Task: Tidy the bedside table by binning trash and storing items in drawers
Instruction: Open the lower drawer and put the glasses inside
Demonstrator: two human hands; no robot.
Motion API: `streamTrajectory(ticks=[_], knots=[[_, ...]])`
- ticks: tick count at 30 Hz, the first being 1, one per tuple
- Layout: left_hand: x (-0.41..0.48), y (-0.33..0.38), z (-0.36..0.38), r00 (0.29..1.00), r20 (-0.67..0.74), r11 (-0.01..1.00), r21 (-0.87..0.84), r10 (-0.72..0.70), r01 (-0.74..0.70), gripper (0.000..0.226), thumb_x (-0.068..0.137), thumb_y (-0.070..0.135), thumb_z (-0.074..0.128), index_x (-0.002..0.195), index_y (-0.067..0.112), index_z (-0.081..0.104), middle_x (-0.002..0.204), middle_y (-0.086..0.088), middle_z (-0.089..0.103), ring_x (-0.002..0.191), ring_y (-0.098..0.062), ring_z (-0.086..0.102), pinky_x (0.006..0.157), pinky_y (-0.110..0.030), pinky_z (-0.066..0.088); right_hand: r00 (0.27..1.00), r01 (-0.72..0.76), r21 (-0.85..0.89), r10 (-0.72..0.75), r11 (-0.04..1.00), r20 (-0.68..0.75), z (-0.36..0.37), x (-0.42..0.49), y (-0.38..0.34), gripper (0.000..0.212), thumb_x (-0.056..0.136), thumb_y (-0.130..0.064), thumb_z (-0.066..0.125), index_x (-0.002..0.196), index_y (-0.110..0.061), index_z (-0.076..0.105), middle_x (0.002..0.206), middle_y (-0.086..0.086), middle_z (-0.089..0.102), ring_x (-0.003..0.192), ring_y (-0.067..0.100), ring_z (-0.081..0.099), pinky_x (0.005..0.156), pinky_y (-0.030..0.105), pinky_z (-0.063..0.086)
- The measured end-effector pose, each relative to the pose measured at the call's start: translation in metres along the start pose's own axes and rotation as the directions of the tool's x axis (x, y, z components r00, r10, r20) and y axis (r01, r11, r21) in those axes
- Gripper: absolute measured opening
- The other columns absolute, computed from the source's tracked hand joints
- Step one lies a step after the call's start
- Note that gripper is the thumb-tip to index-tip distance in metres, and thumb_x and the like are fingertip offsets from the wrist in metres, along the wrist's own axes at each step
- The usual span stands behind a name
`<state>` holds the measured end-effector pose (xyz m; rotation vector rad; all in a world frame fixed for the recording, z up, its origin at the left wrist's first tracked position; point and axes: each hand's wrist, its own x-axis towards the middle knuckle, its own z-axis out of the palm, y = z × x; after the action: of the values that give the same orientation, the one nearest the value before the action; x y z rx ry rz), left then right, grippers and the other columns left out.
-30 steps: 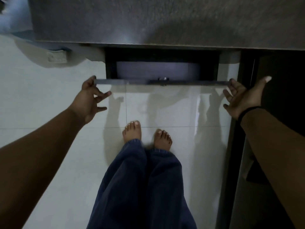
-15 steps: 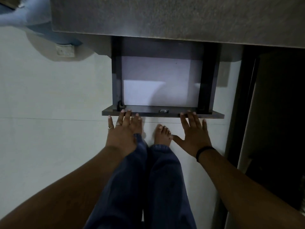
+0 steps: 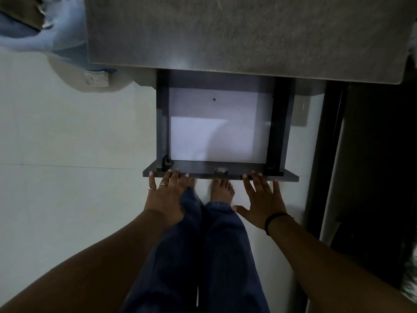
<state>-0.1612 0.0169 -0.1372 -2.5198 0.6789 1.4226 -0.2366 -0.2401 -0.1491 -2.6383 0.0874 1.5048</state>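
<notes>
A dark drawer point(image 3: 162, 123) stands pulled far out from under the grey bedside table top point(image 3: 243, 30). Its white floor is bare apart from a small dark spot. A round metal knob point(image 3: 221, 170) sits mid-way along the drawer's front panel point(image 3: 203, 172). My left hand point(image 3: 165, 197), with rings on two fingers, lies flat with spread fingertips touching the front panel's left part. My right hand point(image 3: 262, 199), a black band at its wrist, lies flat the same way with fingertips on the panel's right part. Neither hand holds anything.
My bare feet point(image 3: 222, 189) and blue trouser legs point(image 3: 203, 256) stand on the pale tiled floor point(image 3: 67, 177) right below the drawer front. Light blue bedding point(image 3: 40, 39) hangs at the upper left. A dark frame or door point(image 3: 327, 154) runs down the right side.
The drawer has come from nearly shut to far out. Both hands moved from its outer ends inward to the front panel and now rest flat there.
</notes>
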Motion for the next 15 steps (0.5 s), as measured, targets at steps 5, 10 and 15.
streamTrajectory(ticks=[5,10,15], knots=[[-0.006,0.004,-0.052,0.978,-0.207,0.997,-0.075,0.017,-0.033,0.083,0.090,0.034,0.046,0.150,0.023,-0.011,0.160,-0.007,-0.002,0.147,-0.027,-0.005,0.114,-0.061,-0.002,0.941,0.204,0.136,-0.156,0.969,-0.301,-0.059,-0.010,-0.015,0.077,0.090,-0.051,0.043,0.150,-0.015,0.012,0.158,0.010,0.009,0.146,0.028,0.009,0.116,0.046,0.004],[-0.017,0.003,-0.147,0.703,-0.708,0.943,-0.278,-0.070,-0.186,0.075,0.084,0.032,0.054,0.149,0.013,0.020,0.153,-0.015,0.028,0.143,-0.032,0.022,0.114,-0.058,0.012,0.680,0.452,0.214,-0.179,0.866,-0.711,-0.175,-0.024,-0.043,0.062,0.090,-0.032,0.059,0.144,-0.014,0.034,0.152,0.008,0.032,0.139,0.018,0.027,0.113,0.028,0.022],[-0.025,0.000,-0.259,0.504,-0.821,0.776,-0.494,-0.268,-0.392,0.072,0.085,0.036,0.057,0.146,0.011,0.026,0.143,-0.014,0.040,0.132,-0.026,0.038,0.109,-0.038,0.034,0.440,0.551,0.322,0.060,0.770,-0.896,-0.295,-0.031,-0.051,0.055,0.091,-0.027,0.057,0.140,-0.011,0.038,0.146,0.011,0.039,0.133,0.014,0.034,0.110,0.022,0.027]])
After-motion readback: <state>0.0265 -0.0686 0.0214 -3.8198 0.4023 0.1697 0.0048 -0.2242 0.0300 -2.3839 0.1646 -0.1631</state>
